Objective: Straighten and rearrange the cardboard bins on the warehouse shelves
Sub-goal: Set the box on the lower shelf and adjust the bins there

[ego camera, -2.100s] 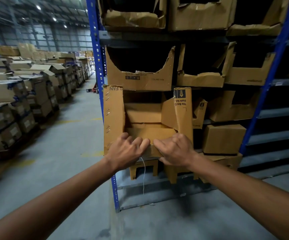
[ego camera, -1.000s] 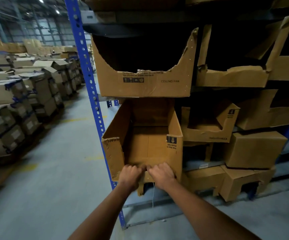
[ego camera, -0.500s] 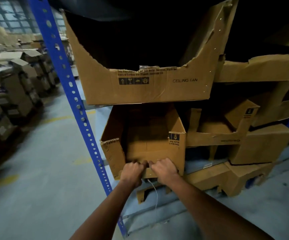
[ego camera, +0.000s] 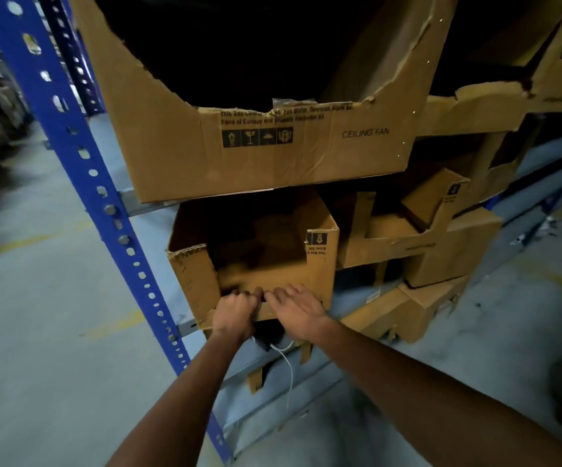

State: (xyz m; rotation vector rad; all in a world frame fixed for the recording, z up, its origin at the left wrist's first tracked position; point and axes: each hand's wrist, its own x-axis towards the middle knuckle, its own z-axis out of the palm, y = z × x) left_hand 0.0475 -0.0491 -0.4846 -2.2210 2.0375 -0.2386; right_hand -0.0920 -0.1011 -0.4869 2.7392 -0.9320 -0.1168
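Observation:
An open-fronted cardboard bin (ego camera: 320, 264) sits on a low shelf just right of the blue upright. My left hand (ego camera: 234, 313) grips its low front lip with curled fingers. Beside it, my right hand (ego camera: 298, 306) holds the same lip, fingers hooked over the edge. Directly above, a larger bin (ego camera: 272, 153) printed CEILING FAN overhangs on the shelf above. To the right stands a cut-down bin (ego camera: 404, 251) on the same level.
The blue perforated upright (ego camera: 80, 156) runs diagonally at left. More cardboard boxes (ego camera: 454, 251) and a flattened one (ego camera: 407, 308) crowd the right. A white cord (ego camera: 288, 372) hangs below my hands. Grey concrete floor (ego camera: 37, 315) lies to the left.
The bin has slid back into the shelf under the CEILING FAN bin, both hands still on its front lip. My head has moved closer and lower.

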